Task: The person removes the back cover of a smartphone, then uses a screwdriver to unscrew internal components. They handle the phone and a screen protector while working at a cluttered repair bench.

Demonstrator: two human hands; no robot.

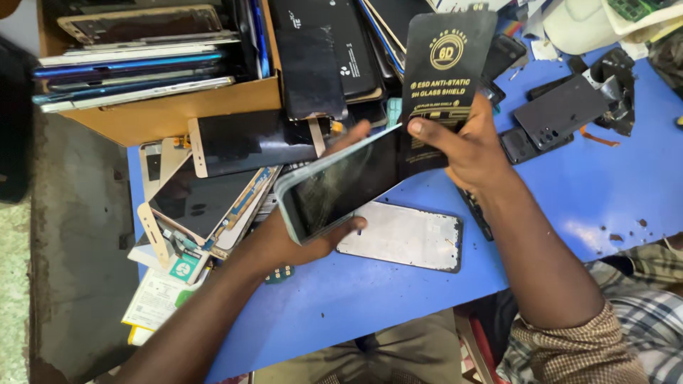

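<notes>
Blue surface: the counter [583,185] is smooth and flat, with small dark marks near its right edge.
Left hand: my left hand [284,245] grips a phone [341,186] from below; the fingers curl round its lower long edge and the thumb rises behind its upper edge.
Phone: a thin rectangle with rounded corners and a pale frame, held tilted above the counter; its dark glass is glossy and looks dusty.
Right hand: my right hand [466,146] pinches a black packet [445,85] between thumb and fingers.
Packet: a flat, long, matt black sleeve with gold print and a hanging tab on top; its lower part overlaps the right end of the phone.
Under the hands: a flat phone frame [402,236] with a pale grey inside and dark border lies on the counter.
Cardboard box: a brown box [171,110] at upper left holds many thin phones stacked on edge.
Left pile: loose screen panels [206,192], dark and glossy, with gold-coloured ends.
Upper right: a dark grey back cover [562,110] with camera holes lies flat.
</notes>
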